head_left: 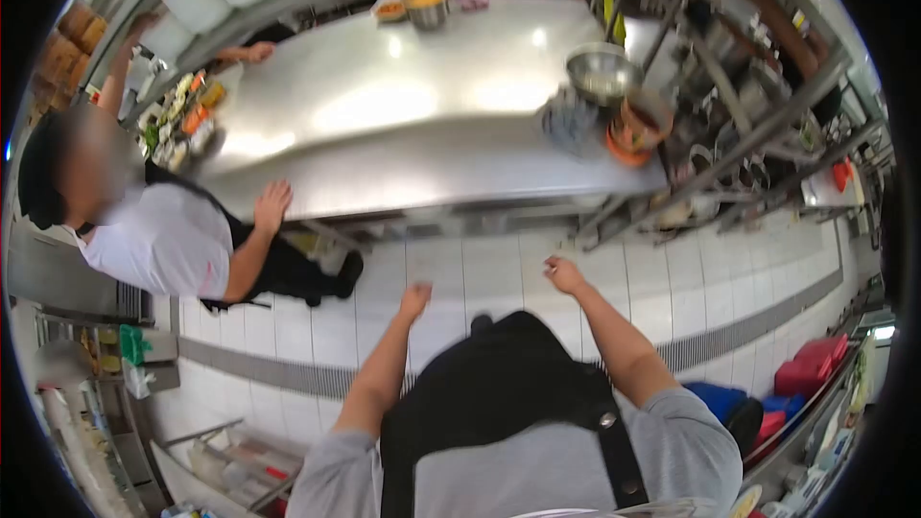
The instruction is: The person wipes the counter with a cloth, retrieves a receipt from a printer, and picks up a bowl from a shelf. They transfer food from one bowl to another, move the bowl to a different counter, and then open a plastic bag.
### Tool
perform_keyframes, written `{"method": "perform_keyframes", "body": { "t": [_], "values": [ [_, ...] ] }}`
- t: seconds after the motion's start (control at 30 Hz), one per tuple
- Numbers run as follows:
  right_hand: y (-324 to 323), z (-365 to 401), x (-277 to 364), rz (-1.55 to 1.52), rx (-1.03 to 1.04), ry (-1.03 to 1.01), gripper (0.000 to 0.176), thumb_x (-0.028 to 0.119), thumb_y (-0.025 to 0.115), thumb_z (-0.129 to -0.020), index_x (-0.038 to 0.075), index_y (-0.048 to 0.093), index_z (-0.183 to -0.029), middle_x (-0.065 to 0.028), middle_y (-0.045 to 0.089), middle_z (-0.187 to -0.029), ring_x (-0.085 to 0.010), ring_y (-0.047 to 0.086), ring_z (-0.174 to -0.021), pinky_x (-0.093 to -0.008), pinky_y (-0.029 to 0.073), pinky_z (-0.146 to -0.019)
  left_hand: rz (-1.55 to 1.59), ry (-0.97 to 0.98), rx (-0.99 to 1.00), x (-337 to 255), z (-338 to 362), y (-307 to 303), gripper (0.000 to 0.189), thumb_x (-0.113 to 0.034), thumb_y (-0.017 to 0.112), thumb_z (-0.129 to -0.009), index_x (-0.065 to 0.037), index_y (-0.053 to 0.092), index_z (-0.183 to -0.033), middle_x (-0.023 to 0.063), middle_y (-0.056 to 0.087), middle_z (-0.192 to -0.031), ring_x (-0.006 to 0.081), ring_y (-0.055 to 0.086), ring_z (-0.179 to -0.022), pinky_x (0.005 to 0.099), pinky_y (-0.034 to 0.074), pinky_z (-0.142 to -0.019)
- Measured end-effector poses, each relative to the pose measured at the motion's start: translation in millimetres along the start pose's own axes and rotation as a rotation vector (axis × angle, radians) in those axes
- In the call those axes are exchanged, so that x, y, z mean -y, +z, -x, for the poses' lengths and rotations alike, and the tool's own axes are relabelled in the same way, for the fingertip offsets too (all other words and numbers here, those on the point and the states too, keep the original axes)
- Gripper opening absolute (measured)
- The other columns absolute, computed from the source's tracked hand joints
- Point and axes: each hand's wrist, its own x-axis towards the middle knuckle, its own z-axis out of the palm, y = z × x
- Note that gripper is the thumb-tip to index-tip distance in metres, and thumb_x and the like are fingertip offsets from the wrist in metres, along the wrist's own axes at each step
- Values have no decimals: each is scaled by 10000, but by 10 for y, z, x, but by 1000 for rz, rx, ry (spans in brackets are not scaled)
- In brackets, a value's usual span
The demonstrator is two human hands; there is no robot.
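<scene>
My left hand (415, 299) hangs in front of my black apron (508, 374), over the tiled floor; it is small and blurred, its fingers bunched. My right hand (564, 275) is further right, with the fingers curled closed around something too small to make out. Both hands are apart from the steel table (413, 163), just short of its near edge. On the table's right end are a metal bowl (602, 74), a bluish-grey cloth (573, 120) and orange containers (635, 129).
A co-worker (173, 221) in a white shirt stands at the left, one hand on the table edge. Vegetables (187, 115) lie at the table's left end. A pot of orange food (426, 5) is at the back. Metal shelving (748, 125) rises at right. A floor drain (288, 374) runs behind me.
</scene>
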Motion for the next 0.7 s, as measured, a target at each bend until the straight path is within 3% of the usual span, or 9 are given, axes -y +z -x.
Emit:
{"method": "perform_keyframes", "body": {
  "t": [0.07, 0.1, 0.17, 0.27, 0.37, 0.47, 0.53, 0.63, 0.7],
  "values": [
    [-322, -567, 468, -187, 68, -88, 286, 197, 612, -766, 35, 588, -1001, -154, 615, -910, -270, 589, -867, -341, 458, -762, 37, -34, -45, 516, -33, 18, 355, -369, 526, -811, -26, 594, -876, 129, 607, -699, 272, 586, -670, 381, 458, -642],
    [-594, -858, 976, -216, 89, -184, 274, 198, 603, -781, 37, 589, -1002, -144, 615, -912, -257, 591, -868, -334, 458, -764, -65, 200, -46, 901, -26, -50, 332, -355, 484, -836, -54, 592, -927, 120, 607, -738, 279, 581, -687, 403, 460, -657],
    [-1160, -1213, 1869, -262, 113, -333, 254, 183, 572, -829, 41, 579, -1040, -116, 607, -965, -216, 577, -898, -314, 448, -796, -368, 131, 39, 1120, 179, -142, 349, -350, 498, -830, -43, 569, -980, 139, 606, -761, 280, 585, -697, 405, 461, -645],
    [-2125, -1721, 2982, -127, -144, -692, 237, 119, 568, -818, 63, 575, -1048, -119, 512, -1149, -239, 492, -1069, -323, 399, -885, -650, 68, 137, 1259, 480, -251, 398, -342, 519, -820, -26, 535, -1060, 167, 605, -796, 280, 591, -712, 407, 463, -627],
    [-3032, -2010, 3852, -98, -488, -904, 255, 70, 589, -780, 62, 570, -1035, -120, 509, -1140, -285, 484, -1075, -339, 375, -910, -18, -402, 64, 1166, 471, -251, 436, -366, 544, -815, 13, 525, -1031, 170, 595, -812, 264, 585, -699, 379, 458, -572],
    [-3823, -2590, 4348, 6, -726, -1040, 254, 53, 572, -755, 44, 549, -1008, -166, 498, -1132, -324, 460, -1070, -389, 373, -905, 474, -761, -48, 767, 119, -363, 467, -387, 571, -807, 26, 519, -1019, 164, 585, -880, 226, 588, -719, 349, 447, -568],
    [-4277, -3014, 4585, 262, -863, -1041, 287, 45, 568, -740, 47, 556, -1026, -167, 492, -1148, -330, 457, -1075, -394, 374, -908, 431, -537, -66, 51, -202, -603, 500, -423, 572, -797, 3, 510, -1051, 144, 583, -909, 211, 587, -748, 351, 447, -617],
    [-4743, -3697, 4693, 663, -675, -1043, 291, 65, 562, -743, 47, 567, -1033, -164, 505, -1139, -327, 476, -1056, -387, 397, -880, 339, -371, 117, -782, -679, -861, 529, -467, 571, -778, -30, 524, -1074, 128, 584, -915, 205, 590, -740, 321, 455, -570],
    [-4897, -3890, 4767, 765, -330, -852, 256, 79, 553, -753, 36, 576, -1004, -165, 534, -1080, -320, 500, -1018, -388, 414, -843, 211, -352, 207, -1176, -833, -886, 547, -476, 574, -771, -32, 535, -1087, 130, 588, -925, 209, 592, -739, 321, 461, -577]
  ]
}}
